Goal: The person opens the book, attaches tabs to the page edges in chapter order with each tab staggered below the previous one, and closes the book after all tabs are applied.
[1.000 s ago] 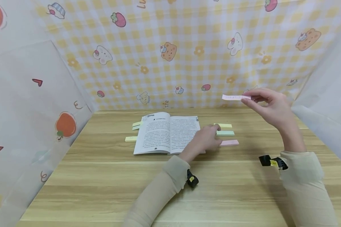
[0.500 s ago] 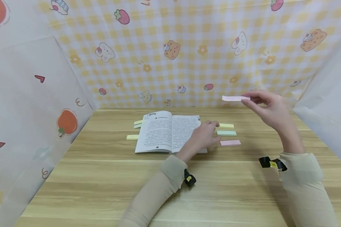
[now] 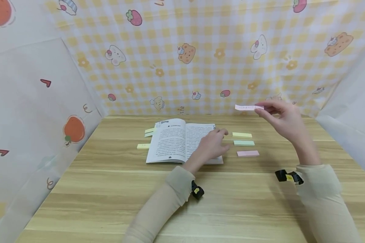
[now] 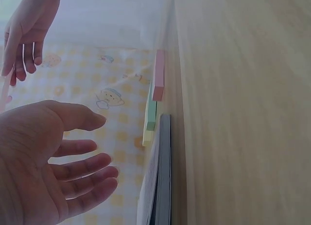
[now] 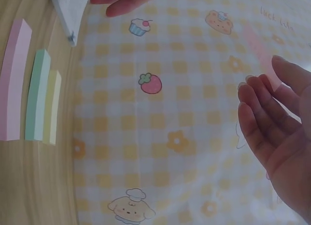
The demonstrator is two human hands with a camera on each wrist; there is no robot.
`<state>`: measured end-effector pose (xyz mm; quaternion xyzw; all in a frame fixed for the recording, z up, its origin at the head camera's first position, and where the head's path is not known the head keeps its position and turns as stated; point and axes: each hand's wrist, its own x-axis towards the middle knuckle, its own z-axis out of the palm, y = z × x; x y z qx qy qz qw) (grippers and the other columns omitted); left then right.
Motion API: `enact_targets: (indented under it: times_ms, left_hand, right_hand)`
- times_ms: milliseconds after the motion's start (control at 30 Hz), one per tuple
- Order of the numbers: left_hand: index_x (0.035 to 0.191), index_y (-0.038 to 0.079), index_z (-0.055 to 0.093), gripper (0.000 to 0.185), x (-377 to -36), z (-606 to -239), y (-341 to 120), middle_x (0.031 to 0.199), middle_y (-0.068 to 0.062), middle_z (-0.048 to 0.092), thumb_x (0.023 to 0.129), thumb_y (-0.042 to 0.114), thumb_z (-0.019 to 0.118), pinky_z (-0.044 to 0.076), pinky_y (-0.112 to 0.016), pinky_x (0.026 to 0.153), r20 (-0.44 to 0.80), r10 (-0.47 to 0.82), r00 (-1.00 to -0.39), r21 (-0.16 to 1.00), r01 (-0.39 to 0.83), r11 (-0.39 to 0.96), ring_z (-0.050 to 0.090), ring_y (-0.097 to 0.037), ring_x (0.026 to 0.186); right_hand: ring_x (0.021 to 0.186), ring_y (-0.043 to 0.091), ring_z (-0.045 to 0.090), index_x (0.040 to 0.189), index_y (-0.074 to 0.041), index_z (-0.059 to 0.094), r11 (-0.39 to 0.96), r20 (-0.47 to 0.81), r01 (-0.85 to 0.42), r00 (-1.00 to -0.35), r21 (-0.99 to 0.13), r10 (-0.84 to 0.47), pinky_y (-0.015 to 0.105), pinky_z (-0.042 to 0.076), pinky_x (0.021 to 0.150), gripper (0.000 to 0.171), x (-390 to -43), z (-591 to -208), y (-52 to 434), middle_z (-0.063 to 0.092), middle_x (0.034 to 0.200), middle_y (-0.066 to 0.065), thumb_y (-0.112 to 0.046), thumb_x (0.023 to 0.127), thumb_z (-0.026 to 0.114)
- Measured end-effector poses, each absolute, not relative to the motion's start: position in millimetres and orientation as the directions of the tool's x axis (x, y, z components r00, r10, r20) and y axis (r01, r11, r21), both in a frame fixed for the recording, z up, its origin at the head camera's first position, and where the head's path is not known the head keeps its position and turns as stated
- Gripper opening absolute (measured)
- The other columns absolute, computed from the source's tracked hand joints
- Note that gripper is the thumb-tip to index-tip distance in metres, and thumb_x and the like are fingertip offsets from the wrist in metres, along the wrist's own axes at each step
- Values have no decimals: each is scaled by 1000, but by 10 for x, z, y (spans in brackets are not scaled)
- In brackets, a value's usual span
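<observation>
Pinching 1 pale pink sticky strip [image 3: 248, 107] by its end between thumb and fingertips, the right hand [image 3: 281, 118] held it raised in the air, well above the wooden table [image 3: 109, 199] and to the right of the open book [image 3: 182, 141]; gripping only the end left most of the strip free and flat, which I judged suited to laying it onto a page. In the right wrist view the fingers [image 5: 265, 123] lay fairly straight and close together with the strip faint behind them. The left hand [image 3: 211, 145] rested on the book's right page with fingers relaxed and spread, holding nothing; I judged it was keeping the page flat and the book open. In the left wrist view its palm and loosely spread fingers [image 4: 82, 171] showed beside the book's edge. 3 pads of strips lay in a row just right of the book, within easy reach: yellow pad [image 3: 242, 135] farthest, green pad [image 3: 244, 143] in the middle, pink pad [image 3: 247, 153] nearest. 3 yellowish tabs [image 3: 143, 146] projected past the book's left edge, apparently marking pages. A checked printed backdrop [image 3: 200, 50] enclosed the table.
</observation>
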<state>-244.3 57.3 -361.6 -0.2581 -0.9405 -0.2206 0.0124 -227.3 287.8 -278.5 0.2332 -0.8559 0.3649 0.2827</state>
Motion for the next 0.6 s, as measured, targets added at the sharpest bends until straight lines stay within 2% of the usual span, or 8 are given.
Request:
enact_targets:
  times_ms: [167,333,600]
  left_hand:
    - [135,15,59,44,-2446,-3630,513,126,-2,62,96,34,67,54,-26,73,140,475,-869,395,489,778,62,-14,107]
    - [135,16,60,43,-2459,-3651,464,123,-2,63,97,34,67,54,-28,75,138,471,-871,385,486,785,62,-14,104]
    - [135,16,60,43,-2478,-3670,398,129,-4,62,96,33,67,54,-30,73,125,452,-883,379,463,801,59,-15,97]
  right_hand:
    - [76,-1,62,111,-3,75,632,627,-576,-759,-518,-178,9,47,69,19,-2302,-2828,2836,72,91,1,-10,94,73]
    - [73,-1,63,111,-3,75,624,627,-584,-756,-519,-186,9,46,66,18,-2338,-2887,2796,72,89,10,-8,94,72]
    - [72,0,62,112,-4,74,631,629,-594,-749,-500,-208,10,47,66,19,-2395,-2970,2726,72,86,9,-7,93,73]
